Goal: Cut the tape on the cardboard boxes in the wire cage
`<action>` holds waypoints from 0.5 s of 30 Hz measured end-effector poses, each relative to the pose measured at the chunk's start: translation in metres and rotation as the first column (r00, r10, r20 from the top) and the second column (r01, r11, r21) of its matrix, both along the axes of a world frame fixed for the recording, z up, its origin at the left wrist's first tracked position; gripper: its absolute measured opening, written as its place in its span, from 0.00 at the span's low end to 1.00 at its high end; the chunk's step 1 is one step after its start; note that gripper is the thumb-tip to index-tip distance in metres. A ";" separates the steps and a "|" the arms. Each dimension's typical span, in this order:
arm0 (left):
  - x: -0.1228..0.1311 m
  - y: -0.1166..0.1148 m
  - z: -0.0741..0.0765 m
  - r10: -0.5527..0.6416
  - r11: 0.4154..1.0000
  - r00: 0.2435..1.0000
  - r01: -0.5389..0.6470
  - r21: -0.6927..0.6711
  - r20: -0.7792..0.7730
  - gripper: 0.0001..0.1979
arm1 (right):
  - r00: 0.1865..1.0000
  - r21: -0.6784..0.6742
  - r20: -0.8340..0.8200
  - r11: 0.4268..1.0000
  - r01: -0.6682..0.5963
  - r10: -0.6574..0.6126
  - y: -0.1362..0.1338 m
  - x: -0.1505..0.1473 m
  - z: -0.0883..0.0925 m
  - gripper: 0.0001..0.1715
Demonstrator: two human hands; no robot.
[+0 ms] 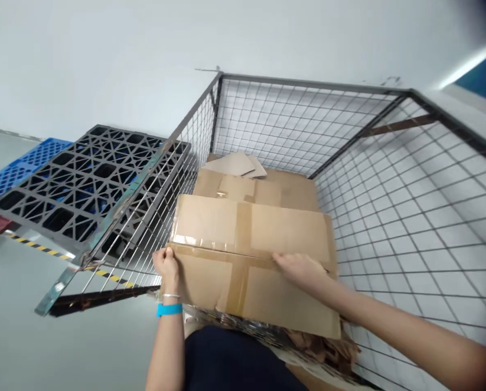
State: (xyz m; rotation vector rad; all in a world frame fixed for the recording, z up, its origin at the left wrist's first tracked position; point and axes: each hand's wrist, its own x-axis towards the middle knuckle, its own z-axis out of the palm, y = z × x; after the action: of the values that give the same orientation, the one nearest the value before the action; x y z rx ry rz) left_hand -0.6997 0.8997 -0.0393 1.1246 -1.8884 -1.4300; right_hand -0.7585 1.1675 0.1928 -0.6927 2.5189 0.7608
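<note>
Brightness: the scene was bright and evenly lit, with a cool, bluish cast over the white wall (104, 54).
Source: light seemed to come from overhead; no lamp showed.
Glare: tape on the cardboard box (251, 239) shone with pale sheen.
Shadows: soft and weak, darkest under the black pallet (83, 184).
Distortion: wide-angle bending bowed the wire cage (409, 206) and tilted the horizon.
Blur: the top right corner smeared dark; the right forearm (422, 342) looked soft.

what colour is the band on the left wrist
Bright blue wristband, clearest in the head view.
</note>
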 end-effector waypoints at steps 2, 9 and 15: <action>-0.004 -0.006 -0.008 0.017 1.000 0.999 -0.016 0.015 -0.031 0.13 | 0.998 0.001 -0.041 0.999 0.055 -0.055 0.037 0.004 0.016 0.14; -0.014 -0.012 -0.025 0.085 0.992 0.984 -0.069 0.106 -0.154 0.12 | 0.976 -0.042 -0.185 0.993 0.107 -0.113 0.118 0.024 0.058 0.15; -0.009 -0.021 -0.029 0.212 0.966 0.955 -0.173 0.191 -0.205 0.12 | 0.981 -0.074 -0.192 0.997 -0.029 0.014 0.107 0.021 0.053 0.12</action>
State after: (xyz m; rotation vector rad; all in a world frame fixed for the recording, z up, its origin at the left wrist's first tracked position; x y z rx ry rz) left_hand -0.7088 0.8787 -0.0681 1.1382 -1.4809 -1.5571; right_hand -0.7371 1.2748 0.2459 -0.7031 2.7314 0.7757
